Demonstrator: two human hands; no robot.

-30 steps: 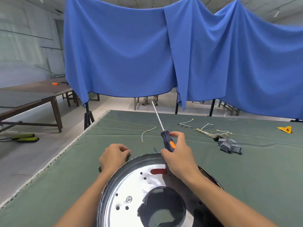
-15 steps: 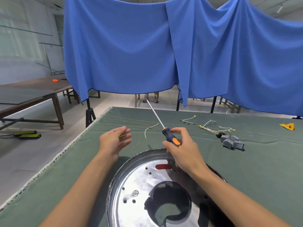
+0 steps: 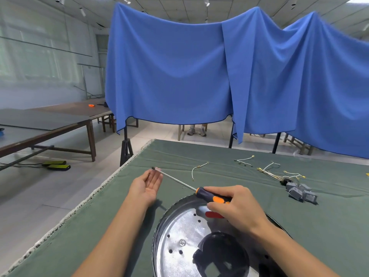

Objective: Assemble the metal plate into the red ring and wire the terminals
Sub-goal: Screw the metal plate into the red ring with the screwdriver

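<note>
Your left hand [image 3: 146, 184] lies palm up over the green tabletop [image 3: 103, 226], fingers straight and loosely spread, holding nothing. The tip of the screwdriver [image 3: 211, 196] reaches its fingertips; whether it touches them you cannot tell from here. The shaft slants from there down and right to the dark handle with orange patches, which your right hand [image 3: 237, 206] grips, thumb below and fingers curled over the top.

Under that hand sits the metal plate [image 3: 179, 232], shiny and round, with small holes, one screw [image 3: 182, 242] near its left part and a large dark opening toward the middle. A dark rim [image 3: 159, 222] runs round it. A small red piece [image 3: 212, 214] shows on the plate just below your right thumb; the red ring cannot be made out as such.

Beyond, on the tabletop, a short wire [image 3: 198, 169] lies alone, another wire [image 3: 244, 159] further right, then a bundle of wires [image 3: 277, 172] with yellow ends. Just beside the bundle lie grey terminals [image 3: 300, 192] in a small heap, well apart from the plate.
</note>
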